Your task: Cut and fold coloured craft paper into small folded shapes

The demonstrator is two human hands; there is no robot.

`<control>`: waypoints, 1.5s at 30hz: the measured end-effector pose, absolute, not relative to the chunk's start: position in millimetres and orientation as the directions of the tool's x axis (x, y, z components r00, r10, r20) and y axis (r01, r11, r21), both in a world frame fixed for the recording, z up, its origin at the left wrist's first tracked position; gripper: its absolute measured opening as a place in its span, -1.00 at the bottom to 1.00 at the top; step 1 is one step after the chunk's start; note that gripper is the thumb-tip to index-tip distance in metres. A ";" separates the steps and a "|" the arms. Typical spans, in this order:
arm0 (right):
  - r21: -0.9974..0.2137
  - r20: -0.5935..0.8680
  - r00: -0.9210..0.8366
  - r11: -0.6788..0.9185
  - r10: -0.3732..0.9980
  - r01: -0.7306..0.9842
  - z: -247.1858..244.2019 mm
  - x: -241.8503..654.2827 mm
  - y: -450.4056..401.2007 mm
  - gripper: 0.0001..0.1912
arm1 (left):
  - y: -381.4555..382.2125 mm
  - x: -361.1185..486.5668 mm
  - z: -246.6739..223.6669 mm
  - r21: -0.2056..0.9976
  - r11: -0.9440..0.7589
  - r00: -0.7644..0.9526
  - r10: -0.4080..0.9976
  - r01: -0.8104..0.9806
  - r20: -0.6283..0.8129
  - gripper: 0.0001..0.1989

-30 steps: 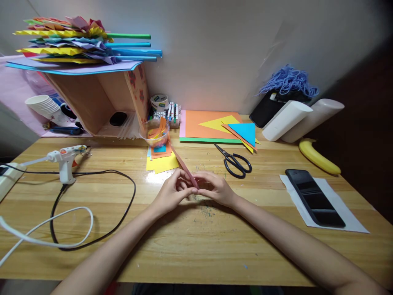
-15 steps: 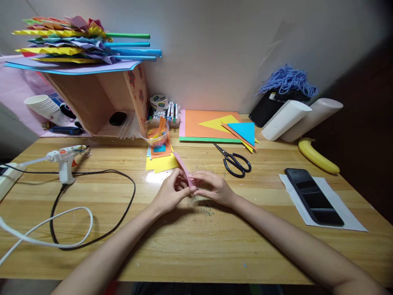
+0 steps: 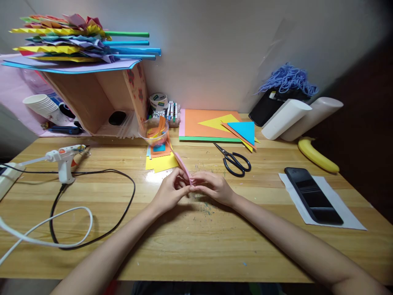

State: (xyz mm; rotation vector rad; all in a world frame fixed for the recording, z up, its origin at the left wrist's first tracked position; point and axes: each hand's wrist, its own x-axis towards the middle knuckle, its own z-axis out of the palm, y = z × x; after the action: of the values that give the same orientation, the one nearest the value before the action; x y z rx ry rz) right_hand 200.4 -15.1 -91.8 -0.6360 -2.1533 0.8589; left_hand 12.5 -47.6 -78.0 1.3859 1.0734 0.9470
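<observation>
The near end of the pink strip (image 3: pixel 183 164) is concealed at the left grip (image 3: pixel 168 190), whose rear fingers are partly hidden; whether the right grip (image 3: pixel 217 190) closes upon it cannot be determined. Both forearms (image 3: pixel 110 241) leave by the lower edge. At left, the frame truncates the power strip (image 3: pixel 8 180) and white cable (image 3: pixel 37 242). The phone (image 3: pixel 313 196) obscures part of the paper (image 3: pixel 346 212) beneath; the tub (image 3: pixel 156 141) masks the scraps' (image 3: pixel 161 164) far edges. Lettering on the tape (image 3: pixel 158 106) is too small to read.
</observation>
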 end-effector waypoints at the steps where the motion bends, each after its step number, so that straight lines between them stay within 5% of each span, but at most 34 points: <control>1: -0.729 0.445 -0.616 0.662 0.650 0.171 -92.2 200.6 -15.0 -0.74 | -47.7 12.4 -78.0 0.995 -0.002 0.277 0.961 0.098 -0.026 -0.74; 16: -0.764 0.446 -0.573 0.626 0.687 0.156 -88.2 197.0 -17.7 -0.80 | -48.3 15.3 -77.7 0.984 -0.056 0.269 0.963 0.169 0.009 -0.68; 22: -0.847 0.356 -0.450 0.486 0.819 0.214 -93.1 194.3 -20.8 -0.84 | -51.6 13.3 -72.0 0.940 -0.116 0.293 0.956 0.322 0.018 -0.84; 28: -0.988 0.148 -0.266 0.154 0.952 0.004 -100.8 196.2 -13.2 -0.68 | -40.0 -1.5 -69.5 0.974 0.001 0.083 0.996 0.226 -0.020 -0.80; 35: -0.997 -0.005 -0.279 0.016 0.960 0.074 -104.7 204.1 -4.3 -0.66 | -21.7 -20.1 -62.9 0.972 0.233 0.019 0.972 0.009 -0.233 -0.37; 39: -0.998 0.046 -0.115 0.050 0.992 0.033 -99.0 210.0 6.8 -0.65 | -21.4 -23.2 -58.7 0.978 0.158 -0.003 0.987 0.136 -0.159 -0.40; 45: -0.994 -0.099 -0.122 -0.102 0.988 -0.025 -100.7 217.4 23.0 -0.30 | -27.1 -22.8 -52.3 0.894 0.124 -0.018 0.992 0.430 -0.128 -0.52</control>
State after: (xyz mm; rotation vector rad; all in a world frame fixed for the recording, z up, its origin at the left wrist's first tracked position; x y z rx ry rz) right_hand 217.4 23.0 -100.7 -1.2007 -1.2249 1.3876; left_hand -22.8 -27.1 -52.3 1.4277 1.5772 0.8586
